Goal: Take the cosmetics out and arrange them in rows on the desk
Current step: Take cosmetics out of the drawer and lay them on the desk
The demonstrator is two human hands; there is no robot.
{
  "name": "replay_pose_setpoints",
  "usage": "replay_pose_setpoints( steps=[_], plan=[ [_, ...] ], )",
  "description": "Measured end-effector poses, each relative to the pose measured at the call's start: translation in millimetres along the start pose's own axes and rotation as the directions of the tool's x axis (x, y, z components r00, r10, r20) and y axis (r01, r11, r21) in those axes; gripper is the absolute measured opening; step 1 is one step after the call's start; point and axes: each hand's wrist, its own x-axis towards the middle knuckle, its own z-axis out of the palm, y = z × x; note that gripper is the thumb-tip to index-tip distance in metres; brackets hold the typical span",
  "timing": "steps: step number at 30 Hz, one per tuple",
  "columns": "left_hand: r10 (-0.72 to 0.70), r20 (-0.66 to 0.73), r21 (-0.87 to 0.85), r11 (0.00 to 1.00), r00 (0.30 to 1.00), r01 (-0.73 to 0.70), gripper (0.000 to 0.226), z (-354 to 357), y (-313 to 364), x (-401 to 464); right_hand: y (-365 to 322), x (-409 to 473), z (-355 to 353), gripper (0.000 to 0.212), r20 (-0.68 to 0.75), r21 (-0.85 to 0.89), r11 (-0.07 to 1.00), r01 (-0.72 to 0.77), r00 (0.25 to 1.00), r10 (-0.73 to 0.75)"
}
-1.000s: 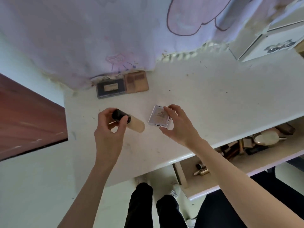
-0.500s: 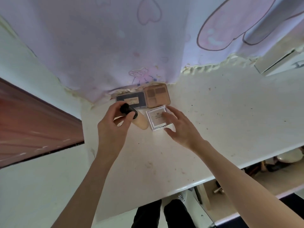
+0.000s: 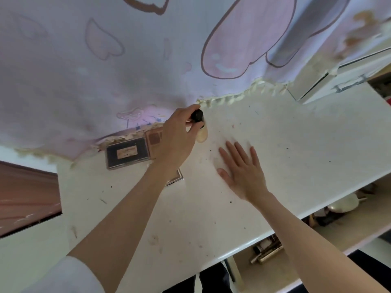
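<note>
My left hand [image 3: 175, 140] grips a beige foundation bottle [image 3: 202, 135] by its black cap [image 3: 197, 116], at the back of the white desk [image 3: 275, 144] just right of the brown palette [image 3: 154, 138]. A black palette [image 3: 127, 153] lies left of the brown one. The clear square compact [image 3: 176, 178] lies in front of them, mostly hidden under my left wrist. My right hand [image 3: 243, 170] rests flat on the desk with straight fingers, holding nothing, right of the compact.
A lilac printed cloth [image 3: 148, 60] with a fringed hem hangs over the desk's back edge. An open drawer [image 3: 317, 240] below the front edge at right holds several more cosmetics. A brown surface [image 3: 25, 197] lies at left.
My left hand carried the bottle right and back, past the brown palette. My right hand let go of the square compact, left it on the desk and moved right, flat on the surface.
</note>
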Motion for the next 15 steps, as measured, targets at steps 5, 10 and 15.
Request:
replay_pose_setpoints(
  steps=[5,10,15],
  plan=[
    [0.034,0.025,0.069,0.997,0.999,-0.036,0.036,19,-3,35,3,1,5,0.064,-0.005,-0.008,1.000,0.017,1.000,-0.017],
    [0.091,0.038,0.116,0.989,0.995,-0.095,0.036,28,-3,56,4,1,8,0.062,-0.037,-0.016,0.999,0.033,0.999,-0.034],
    [0.128,0.055,0.135,0.982,0.990,-0.134,0.040,36,-4,64,5,2,6,0.063,-0.018,-0.014,0.999,0.034,0.999,-0.034]
  ],
)
